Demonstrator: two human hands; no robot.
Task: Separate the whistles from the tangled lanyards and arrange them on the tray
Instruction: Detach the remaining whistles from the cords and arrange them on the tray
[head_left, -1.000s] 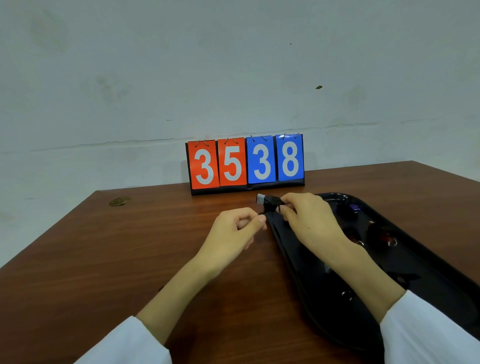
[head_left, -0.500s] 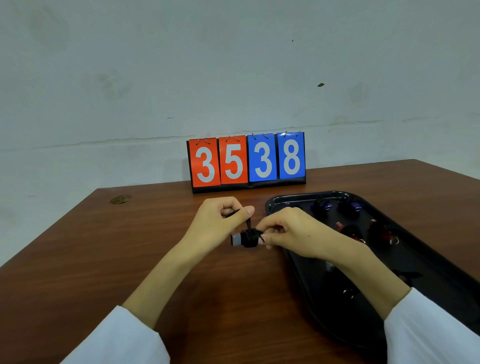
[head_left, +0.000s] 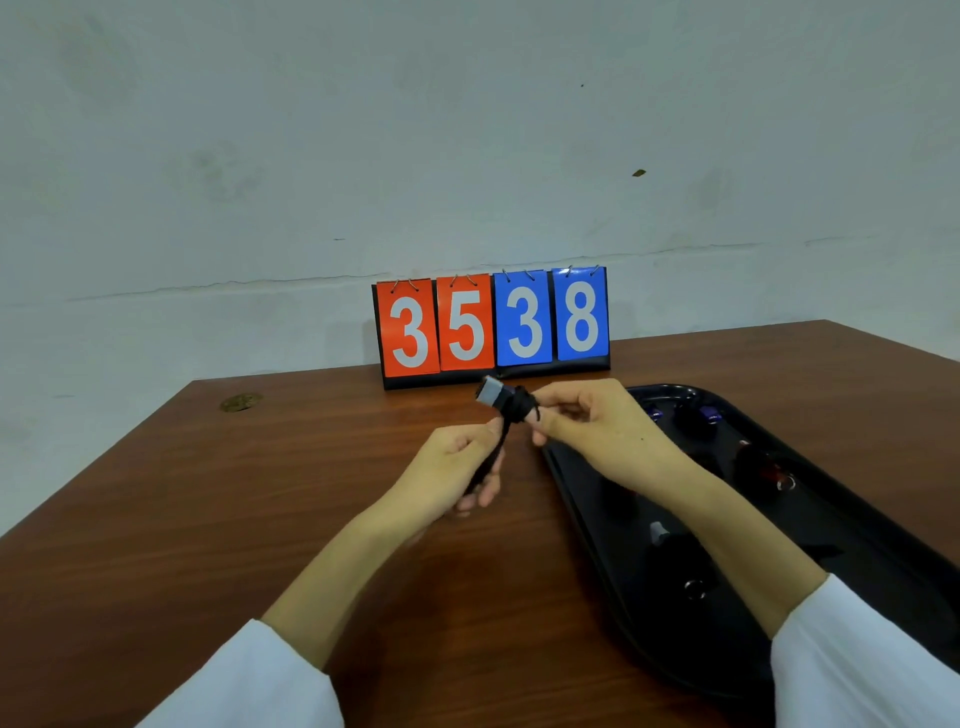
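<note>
Black whistle (head_left: 500, 399) with a grey mouthpiece is held in the air above the brown wooden tabletop (head_left: 260, 519), between the two hands and in front of the scoreboard (head_left: 493, 327). A black lanyard (head_left: 523, 408) is wound in a tight knot round the whistle's body and runs down from it as a strap.

The right hand (head_left: 597, 431) pinches the wrapped end of the whistle between thumb and fingertips, a narrow grip. The left hand (head_left: 457, 473) is lower, its grip curled round the strap of the lanyard. Both forearms come out of white sleeves (head_left: 862, 665).

A black tray (head_left: 571, 499) lies on the tabletop to the right, partly under the right forearm. At its far end lie two purple whistles (head_left: 710, 414), and a red whistle (head_left: 763, 467) is nearer the middle. Other dark pieces on it are too dim to make out.

The scoreboard stands at the tabletop's far edge. Its two red cards read 3 and 5, and its two blue cards read 3 and 8, in white digits.
</note>
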